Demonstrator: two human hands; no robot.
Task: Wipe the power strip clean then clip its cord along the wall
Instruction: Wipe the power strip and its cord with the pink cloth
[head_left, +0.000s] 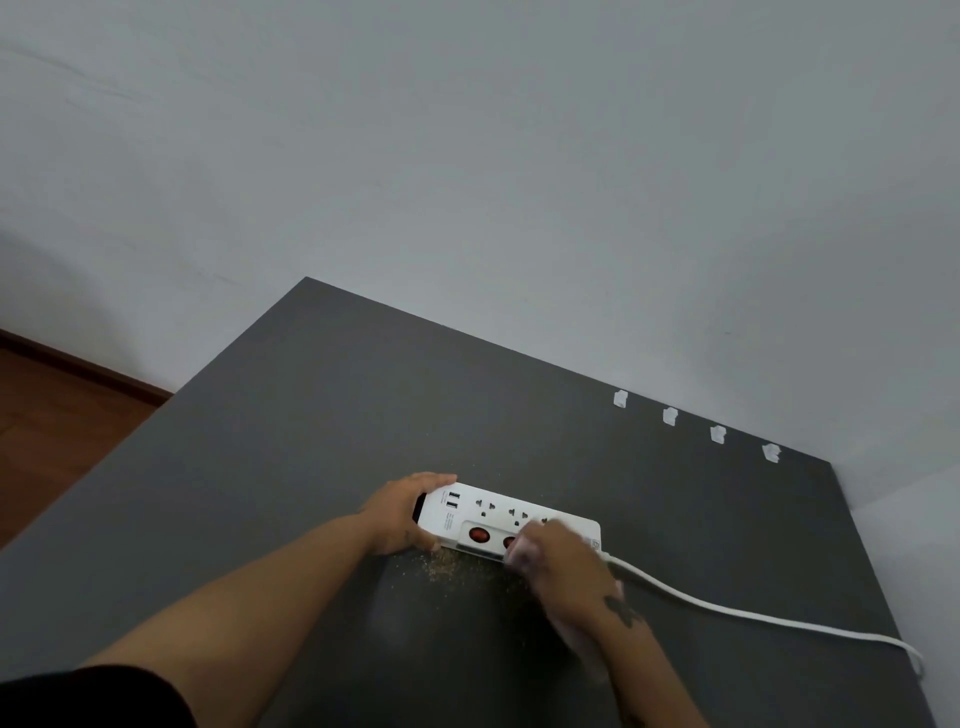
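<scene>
We see a grey wall (519, 156) behind a dark table (311, 441). The white strip (493, 512) lies flat on the table near its front, red switches facing us. Its cord (727, 613) trails right along the tabletop to the edge. Our left hand (397, 514) wraps the strip's left end, fingers over the far side and thumb on the near side. Our right hand (566, 566), blurred, curls around a pale cloth (519, 558) pressed on the strip's right half. 4 white clips (670, 416) sit in a row along the table's back edge. Brown grit (447, 566) speckles the table just beside the strip.
</scene>
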